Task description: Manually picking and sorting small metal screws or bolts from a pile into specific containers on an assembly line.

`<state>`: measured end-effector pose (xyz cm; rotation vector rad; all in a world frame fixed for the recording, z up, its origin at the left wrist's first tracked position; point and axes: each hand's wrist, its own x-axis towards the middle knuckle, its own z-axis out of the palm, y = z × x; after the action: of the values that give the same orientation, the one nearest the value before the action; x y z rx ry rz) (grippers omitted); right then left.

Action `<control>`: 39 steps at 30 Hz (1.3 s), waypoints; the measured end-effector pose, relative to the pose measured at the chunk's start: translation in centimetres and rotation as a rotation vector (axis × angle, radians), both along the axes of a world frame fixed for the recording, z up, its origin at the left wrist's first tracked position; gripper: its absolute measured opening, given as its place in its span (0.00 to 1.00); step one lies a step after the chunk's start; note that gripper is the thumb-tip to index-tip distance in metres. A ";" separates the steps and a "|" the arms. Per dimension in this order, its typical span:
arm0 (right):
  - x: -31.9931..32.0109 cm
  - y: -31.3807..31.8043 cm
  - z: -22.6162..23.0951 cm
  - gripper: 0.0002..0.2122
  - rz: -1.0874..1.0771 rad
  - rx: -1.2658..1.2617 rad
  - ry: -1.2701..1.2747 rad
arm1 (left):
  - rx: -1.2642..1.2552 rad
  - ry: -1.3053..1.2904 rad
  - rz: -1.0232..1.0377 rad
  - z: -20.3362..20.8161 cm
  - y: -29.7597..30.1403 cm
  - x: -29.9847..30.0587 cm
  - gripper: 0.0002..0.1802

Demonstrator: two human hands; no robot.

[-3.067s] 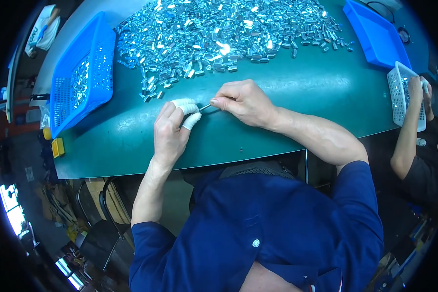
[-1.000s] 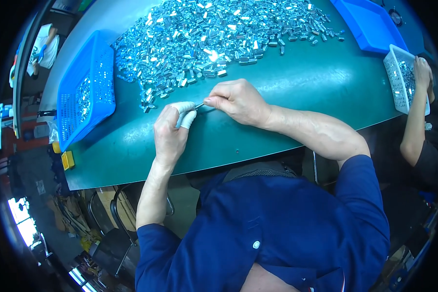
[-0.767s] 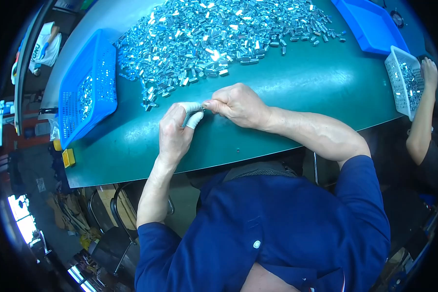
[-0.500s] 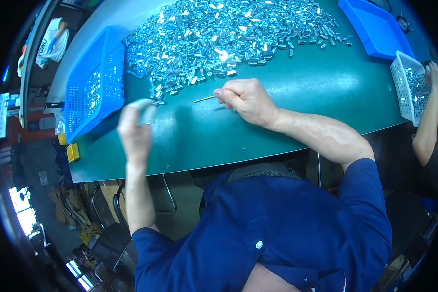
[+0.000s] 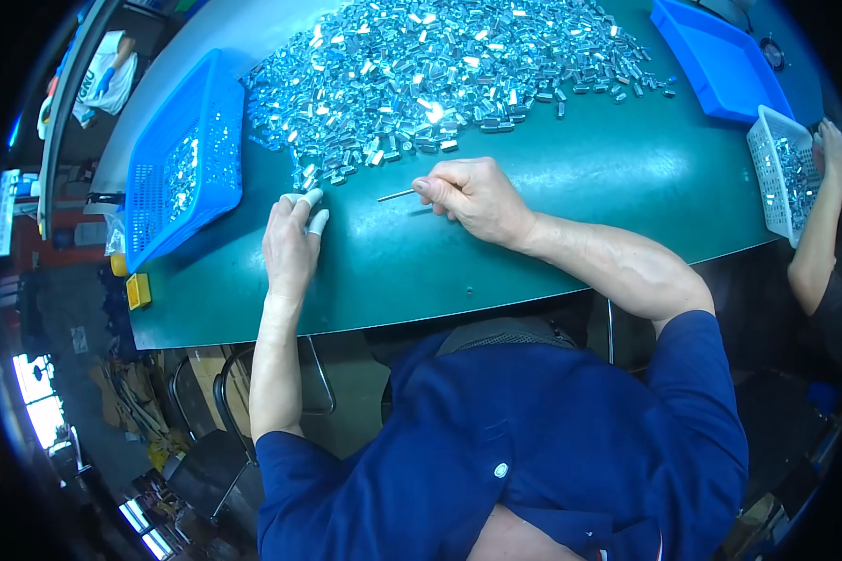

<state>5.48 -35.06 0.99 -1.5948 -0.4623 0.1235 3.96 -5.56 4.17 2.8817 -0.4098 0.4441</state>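
A large heap of small shiny metal parts (image 5: 440,65) covers the far half of the green table (image 5: 580,206). My right hand (image 5: 472,192) rests on the table just below the heap, pinching a thin metal rod (image 5: 396,195) that points left. My left hand (image 5: 290,243), with white finger cots on the fingertips, lies flat at the near left edge of the heap, its fingertips touching the closest parts. Whether it has one pinched I cannot tell.
A blue mesh basket (image 5: 182,178) with several metal parts stands to the left. A blue tray (image 5: 720,61) sits at the far right, beside a white mesh basket (image 5: 781,173) where another person's arm (image 5: 819,224) works. Chairs stand below the table's near edge.
My left hand held a part against the rod, then swung left toward the blue basket and has come back to the heap's edge. My right hand stayed put with the rod.
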 end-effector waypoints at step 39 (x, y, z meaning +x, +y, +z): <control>0.0 -0.1 -0.6 0.18 0.075 -0.204 -0.036 | -0.586 0.133 -0.260 -0.2 -9.4 -2.6 0.10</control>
<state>5.50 -35.14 0.44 -1.7820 -0.5512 0.2043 1.36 -14.95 3.95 2.2397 -0.5208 0.2671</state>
